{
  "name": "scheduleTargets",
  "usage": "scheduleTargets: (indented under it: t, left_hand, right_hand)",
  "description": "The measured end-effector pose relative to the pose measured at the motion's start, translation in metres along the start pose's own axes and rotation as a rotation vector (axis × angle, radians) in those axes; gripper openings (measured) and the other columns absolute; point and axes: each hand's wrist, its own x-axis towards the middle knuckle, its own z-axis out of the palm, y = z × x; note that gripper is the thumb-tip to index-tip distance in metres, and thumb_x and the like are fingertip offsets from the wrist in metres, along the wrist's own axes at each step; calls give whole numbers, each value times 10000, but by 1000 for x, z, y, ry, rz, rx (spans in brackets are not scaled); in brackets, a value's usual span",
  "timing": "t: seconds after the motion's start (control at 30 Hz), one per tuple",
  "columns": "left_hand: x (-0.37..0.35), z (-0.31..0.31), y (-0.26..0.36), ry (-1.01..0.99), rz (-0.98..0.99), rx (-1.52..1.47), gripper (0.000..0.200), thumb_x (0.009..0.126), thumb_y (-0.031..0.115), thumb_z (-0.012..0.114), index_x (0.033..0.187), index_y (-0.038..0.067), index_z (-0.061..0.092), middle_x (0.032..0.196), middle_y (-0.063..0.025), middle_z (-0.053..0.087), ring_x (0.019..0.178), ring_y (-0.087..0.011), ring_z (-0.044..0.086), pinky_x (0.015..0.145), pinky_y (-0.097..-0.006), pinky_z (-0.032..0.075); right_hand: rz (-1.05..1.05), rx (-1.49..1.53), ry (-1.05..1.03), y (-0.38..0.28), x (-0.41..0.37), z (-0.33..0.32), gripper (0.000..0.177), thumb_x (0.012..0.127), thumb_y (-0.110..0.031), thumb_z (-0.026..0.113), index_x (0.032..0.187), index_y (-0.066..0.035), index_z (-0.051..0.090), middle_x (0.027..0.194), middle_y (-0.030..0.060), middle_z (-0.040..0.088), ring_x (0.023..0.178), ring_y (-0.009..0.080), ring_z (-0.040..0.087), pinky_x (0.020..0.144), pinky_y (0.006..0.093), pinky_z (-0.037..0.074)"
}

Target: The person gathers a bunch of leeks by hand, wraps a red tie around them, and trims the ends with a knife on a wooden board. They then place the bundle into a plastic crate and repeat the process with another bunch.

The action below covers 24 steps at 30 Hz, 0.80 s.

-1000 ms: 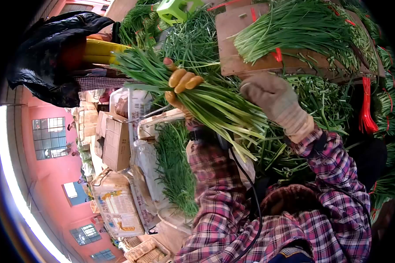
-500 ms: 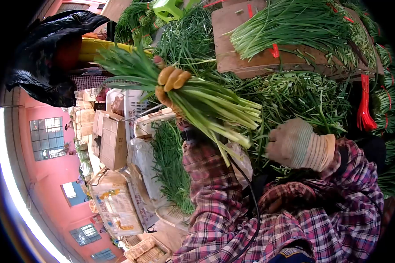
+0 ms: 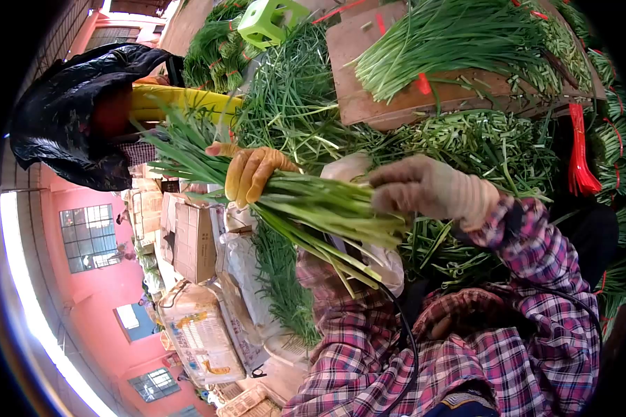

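My left hand (image 3: 257, 175), in a yellow-stained glove, is closed around a bunch of long green stalks (image 3: 320, 201). The leafy tips point to the upper left and the pale cut ends to the lower right. My right hand (image 3: 431, 191), in a pale dirty glove, is at the cut ends with its fingers stretched out, slightly blurred. Beneath both hands lie loose green leaves and trimmings (image 3: 480, 146).
A board (image 3: 368, 111) at the top holds a large pile of stalks (image 3: 459, 42). Red ties (image 3: 581, 153) hang beside it. A green stool (image 3: 268, 21), a person in a black jacket (image 3: 69, 104), a carton (image 3: 195, 240) and crates (image 3: 202, 333) stand around.
My right hand has moved up and left to the cut ends, and its fingers have stretched out. My left hand, still around the bunch, has shifted slightly left and down.
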Motion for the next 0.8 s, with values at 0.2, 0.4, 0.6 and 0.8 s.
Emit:
scheduleTargets:
  t: [0.2,0.4,0.6,0.8]
  left_hand:
    - [0,4,4,-24,-19,28,435,873,10,474,1290,-43,360,783,-52,635,670,-154,647,660,-265,527]
    - [-6,3,-10,8,11,104,397,924,45,416,1309,-9,332,785,-26,604,674,-136,620,703,-268,500]
    - [-6,2,-1,-25,-181,75,423,914,53,440,1321,17,333,789,8,601,734,-127,621,744,-270,483]
    - [-26,1,0,150,12,24,477,893,82,486,1347,67,341,821,44,601,833,-119,599,848,-294,439]
  right_hand:
    - [-141,-505,805,14,-24,-32,148,827,-195,623,912,-77,650,763,45,617,693,145,582,580,292,474]
    - [-529,-993,482,-9,-21,28,190,721,-175,682,869,-70,629,742,94,599,634,251,577,557,331,473]
    - [-543,-974,688,-1,3,41,168,720,-176,670,857,-86,632,738,102,599,641,280,589,554,358,478]
    - [-621,-1047,718,4,10,40,124,753,-152,637,858,-86,626,755,87,614,616,239,592,527,337,485]
